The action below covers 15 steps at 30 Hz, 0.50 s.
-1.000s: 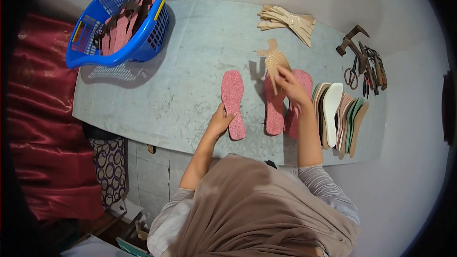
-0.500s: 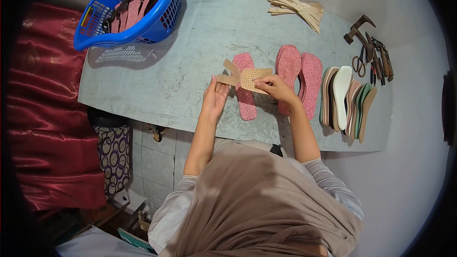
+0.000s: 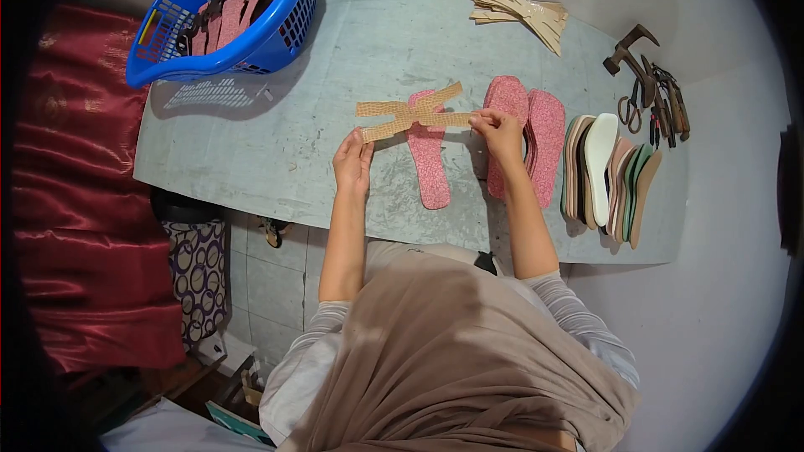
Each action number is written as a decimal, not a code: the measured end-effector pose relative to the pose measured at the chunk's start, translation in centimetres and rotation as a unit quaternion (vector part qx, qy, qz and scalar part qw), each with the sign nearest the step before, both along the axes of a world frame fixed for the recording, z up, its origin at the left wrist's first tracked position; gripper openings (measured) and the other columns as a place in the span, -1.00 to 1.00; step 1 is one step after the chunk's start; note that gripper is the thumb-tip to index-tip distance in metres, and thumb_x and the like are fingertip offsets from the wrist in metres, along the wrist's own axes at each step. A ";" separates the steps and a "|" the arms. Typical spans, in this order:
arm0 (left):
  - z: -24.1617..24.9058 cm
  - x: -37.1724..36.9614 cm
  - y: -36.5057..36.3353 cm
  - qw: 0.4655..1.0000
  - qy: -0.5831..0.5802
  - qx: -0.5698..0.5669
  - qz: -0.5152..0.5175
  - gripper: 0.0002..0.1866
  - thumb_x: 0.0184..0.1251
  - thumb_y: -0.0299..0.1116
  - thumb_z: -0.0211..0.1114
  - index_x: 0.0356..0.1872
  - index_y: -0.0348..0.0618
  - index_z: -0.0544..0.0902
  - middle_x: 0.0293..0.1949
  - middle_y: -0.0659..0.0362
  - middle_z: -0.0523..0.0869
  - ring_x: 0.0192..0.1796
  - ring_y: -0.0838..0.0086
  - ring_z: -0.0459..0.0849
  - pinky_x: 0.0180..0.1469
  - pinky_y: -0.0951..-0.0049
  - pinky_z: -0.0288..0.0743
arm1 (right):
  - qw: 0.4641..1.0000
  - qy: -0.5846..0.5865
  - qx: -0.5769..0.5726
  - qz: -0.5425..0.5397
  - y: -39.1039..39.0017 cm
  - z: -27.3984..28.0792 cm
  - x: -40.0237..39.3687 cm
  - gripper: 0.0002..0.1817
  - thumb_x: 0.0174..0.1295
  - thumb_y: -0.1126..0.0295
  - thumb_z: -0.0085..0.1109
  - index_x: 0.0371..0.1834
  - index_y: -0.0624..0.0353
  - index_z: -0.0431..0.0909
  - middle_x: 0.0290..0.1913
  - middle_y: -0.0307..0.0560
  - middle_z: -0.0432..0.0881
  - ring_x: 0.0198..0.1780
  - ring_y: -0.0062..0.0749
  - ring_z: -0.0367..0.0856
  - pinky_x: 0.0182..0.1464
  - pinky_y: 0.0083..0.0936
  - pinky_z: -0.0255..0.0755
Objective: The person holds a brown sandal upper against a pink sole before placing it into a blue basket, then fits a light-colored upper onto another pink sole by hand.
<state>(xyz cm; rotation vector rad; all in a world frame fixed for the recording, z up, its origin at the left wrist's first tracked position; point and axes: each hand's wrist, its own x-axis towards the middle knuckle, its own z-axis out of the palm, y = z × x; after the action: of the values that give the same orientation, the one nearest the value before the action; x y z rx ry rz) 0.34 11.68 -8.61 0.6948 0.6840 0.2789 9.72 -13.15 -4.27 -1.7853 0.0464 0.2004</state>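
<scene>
Two hands shared one tan X-shaped strap piece [image 3: 409, 115]: left hand [image 3: 351, 163] gripped its near-left end, right hand [image 3: 502, 139] pinched its near-right end. Strap ran crosswise between them. Pink insole [image 3: 432, 169] lay between the hands, long axis pointing away, right fingertips slightly nearer (strap-to-insole contact: could not tell).

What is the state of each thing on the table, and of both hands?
Patterned strap piece: spread out, held
Left hand: pinching one strap end
Right hand: pinching another end
Single pink sole: lying, partly covered
Pink sole stacks: side by side
Blue basket: holding pieces
Pale strap pile: fanned
Insoles: overlapping
Hammer: laid down
</scene>
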 end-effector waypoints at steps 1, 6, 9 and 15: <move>-0.6 0.3 0.1 1.000 0.008 0.023 0.009 -0.76 0.23 -0.43 0.12 -0.12 -0.35 0.46 -0.20 0.12 0.54 -0.20 0.50 0.53 -0.09 0.53 0.47 | 1.000 -0.001 0.005 -0.003 0.4 -0.5 0.2 -0.83 0.00 0.53 0.19 -0.30 0.34 0.56 -0.48 -0.18 0.60 -0.48 -0.67 0.50 -0.43 -0.76 0.36; -1.0 1.6 0.5 0.995 0.029 0.085 0.042 -0.78 0.24 -0.44 0.11 -0.14 -0.35 0.47 -0.18 0.10 0.54 -0.18 0.49 0.53 -0.11 0.54 0.49 | 0.999 0.003 0.036 -0.009 1.5 -3.1 1.1 -0.78 0.04 0.47 0.17 -0.24 0.30 0.56 -0.44 -0.12 0.62 -0.42 -0.60 0.54 -0.37 -0.72 0.38; -0.6 2.1 0.4 0.993 0.029 0.111 0.016 -0.77 0.25 -0.43 0.10 -0.13 -0.34 0.48 -0.18 0.11 0.54 -0.16 0.49 0.54 -0.10 0.53 0.50 | 0.999 -0.042 -0.012 -0.007 1.9 -3.2 1.6 -0.71 0.07 0.39 0.13 -0.14 0.26 0.53 -0.25 0.07 0.59 -0.21 -0.36 0.57 -0.15 -0.56 0.41; -0.5 2.2 -0.4 0.990 0.032 0.134 0.015 -0.73 0.25 -0.43 0.09 -0.07 -0.37 0.47 -0.17 0.09 0.53 -0.17 0.50 0.54 -0.11 0.54 0.53 | 0.908 -0.283 -0.308 -0.010 3.2 -2.7 0.2 -0.50 -0.01 0.30 0.17 0.02 0.29 0.36 0.20 0.30 0.16 0.16 0.01 0.28 0.02 -0.32 0.29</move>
<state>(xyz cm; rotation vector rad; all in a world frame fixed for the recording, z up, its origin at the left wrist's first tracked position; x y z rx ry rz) 2.59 11.28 -9.15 0.9545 0.7260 0.3822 9.97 -9.96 -7.00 -2.4094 -0.3227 -0.3999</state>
